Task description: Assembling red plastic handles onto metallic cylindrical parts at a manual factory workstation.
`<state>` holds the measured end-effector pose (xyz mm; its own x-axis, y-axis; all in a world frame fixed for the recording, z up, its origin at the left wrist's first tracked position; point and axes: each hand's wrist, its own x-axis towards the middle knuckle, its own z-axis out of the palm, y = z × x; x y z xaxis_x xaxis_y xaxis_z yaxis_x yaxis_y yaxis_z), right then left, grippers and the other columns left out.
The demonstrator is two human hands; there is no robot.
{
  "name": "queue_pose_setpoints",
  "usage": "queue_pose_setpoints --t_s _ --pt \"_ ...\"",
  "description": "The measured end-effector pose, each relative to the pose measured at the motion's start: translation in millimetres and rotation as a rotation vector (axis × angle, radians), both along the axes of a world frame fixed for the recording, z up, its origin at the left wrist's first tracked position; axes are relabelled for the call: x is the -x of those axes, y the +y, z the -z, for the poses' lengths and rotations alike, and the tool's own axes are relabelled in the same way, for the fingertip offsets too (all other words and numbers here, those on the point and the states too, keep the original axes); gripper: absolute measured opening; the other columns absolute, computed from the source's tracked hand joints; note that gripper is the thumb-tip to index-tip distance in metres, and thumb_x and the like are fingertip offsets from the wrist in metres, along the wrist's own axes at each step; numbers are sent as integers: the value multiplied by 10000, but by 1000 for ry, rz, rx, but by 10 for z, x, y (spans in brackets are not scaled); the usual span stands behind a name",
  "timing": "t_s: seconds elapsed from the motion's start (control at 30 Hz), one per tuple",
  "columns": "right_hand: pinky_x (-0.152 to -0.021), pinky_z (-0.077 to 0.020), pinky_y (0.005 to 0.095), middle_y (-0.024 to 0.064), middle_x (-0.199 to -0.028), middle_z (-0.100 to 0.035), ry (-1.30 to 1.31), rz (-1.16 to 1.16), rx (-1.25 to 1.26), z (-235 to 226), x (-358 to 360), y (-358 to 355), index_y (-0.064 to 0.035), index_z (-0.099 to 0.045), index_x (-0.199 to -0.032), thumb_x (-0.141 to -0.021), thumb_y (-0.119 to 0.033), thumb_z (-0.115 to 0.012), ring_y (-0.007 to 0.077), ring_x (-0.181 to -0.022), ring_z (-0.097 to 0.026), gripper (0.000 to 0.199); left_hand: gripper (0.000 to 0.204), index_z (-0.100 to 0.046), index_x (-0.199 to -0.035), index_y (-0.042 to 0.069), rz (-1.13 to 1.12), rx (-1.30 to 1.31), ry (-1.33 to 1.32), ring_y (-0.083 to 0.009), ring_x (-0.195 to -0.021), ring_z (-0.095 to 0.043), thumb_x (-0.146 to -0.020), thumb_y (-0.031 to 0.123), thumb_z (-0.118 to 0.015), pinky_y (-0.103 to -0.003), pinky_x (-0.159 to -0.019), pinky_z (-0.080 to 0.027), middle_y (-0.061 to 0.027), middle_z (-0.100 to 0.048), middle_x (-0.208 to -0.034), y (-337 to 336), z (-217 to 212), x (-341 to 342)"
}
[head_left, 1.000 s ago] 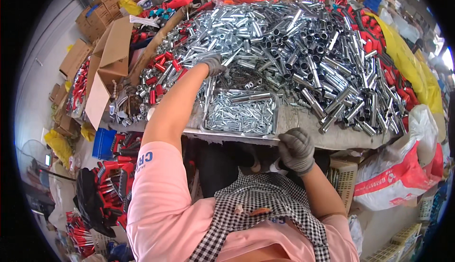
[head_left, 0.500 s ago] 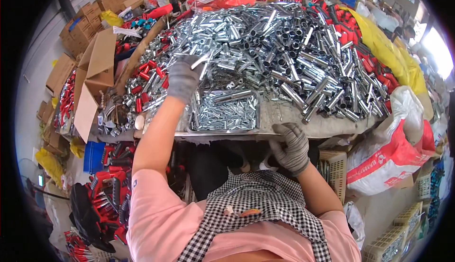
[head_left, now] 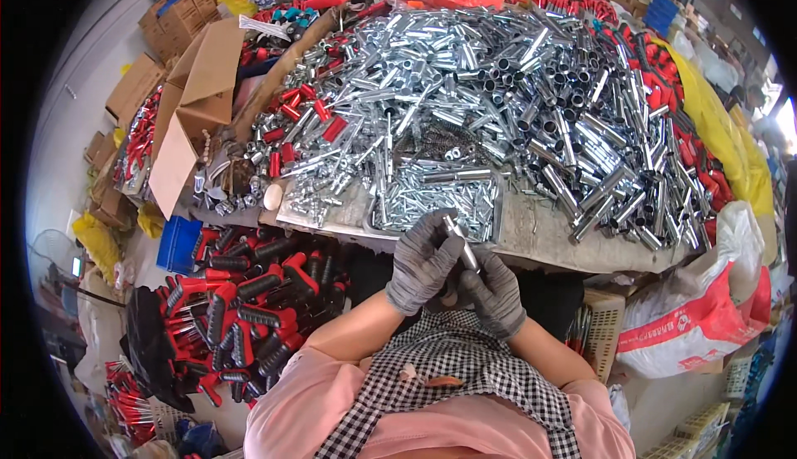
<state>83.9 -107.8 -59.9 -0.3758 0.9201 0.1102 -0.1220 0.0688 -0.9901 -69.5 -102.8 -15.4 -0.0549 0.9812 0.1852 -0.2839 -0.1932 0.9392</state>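
Head view: nearest, checked apron (head_left: 465,368) over pink sleeves. Just above, both gloved hands together before the tabletop's near edge. Left hand (head_left: 422,261) curled around a short metal rod (head_left: 462,247), fingers wrapped on its upper end. Right hand (head_left: 496,291) just below and touching, fingers closed about the rod's lower end. Rod tilted, tip up and left, held clear of the tabletop (head_left: 540,231), just in front of its near edge.

On the near edge, directly beyond the hands, a shallow tray (head_left: 432,197) of small bright parts. Bare grey tabletop to its right. Farther back, a great pile of chromed tubes (head_left: 531,102) across the middle and right of the tabletop, red-capped pieces (head_left: 311,114) mixed in toward its left side and far right corner.

Below the tabletop's left end, a heap of red-and-black handles (head_left: 249,301) beside a blue crate (head_left: 178,245). Off the right end, a white-and-red sack (head_left: 706,326). At the left edge, an open cardboard box (head_left: 195,102); more boxes (head_left: 178,15) past the far left corner. Yellow sheet (head_left: 722,123) along the right edge.
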Motion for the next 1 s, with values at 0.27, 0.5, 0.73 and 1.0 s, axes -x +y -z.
queue_pose_setpoints --t_s 0.27,0.5,0.73,1.0 --pt "-620 -413 214 -23 -815 -529 95 14 17 8 39 29 -42 -483 -1263 -927 -183 -582 54 -675 -465 378 321 -542 -1176 18 26 -1 10 -155 -926 -613 -889 136 -623 -292 -817 -503 -62 -616 -966 210 44 -19" --pt "-711 -468 297 24 -587 -461 674 -563 585 -41 -186 230 14 -515 -1208 -905 -417 -552 113 -486 -413 528 316 -582 -1127 24 375 -17 -231 -249 -954 -640 -867 189 -657 -343 -797 -533 -114 -625 -1055 413 -5 67" --pt "-700 -446 261 26 -730 -526 662 -478 509 4 -141 295 -1 -507 -1227 -895 -432 -569 109 -590 -452 547 420 -479 -1255 66 220 -67 -70 -124 -768 -597 -858 28 -611 -249 -662 -499 -58 -560 -942 447 -128 -87" --pt "-715 -461 239 25 -807 -545 438 -140 254 -47 -199 296 -47 -484 -1227 -930 -333 -568 92 -690 -480 421 374 -473 -1183 32 27 -462 415 -143 -759 -579 -825 -22 -567 -268 -654 -486 -67 -544 -926 645 17 -229"
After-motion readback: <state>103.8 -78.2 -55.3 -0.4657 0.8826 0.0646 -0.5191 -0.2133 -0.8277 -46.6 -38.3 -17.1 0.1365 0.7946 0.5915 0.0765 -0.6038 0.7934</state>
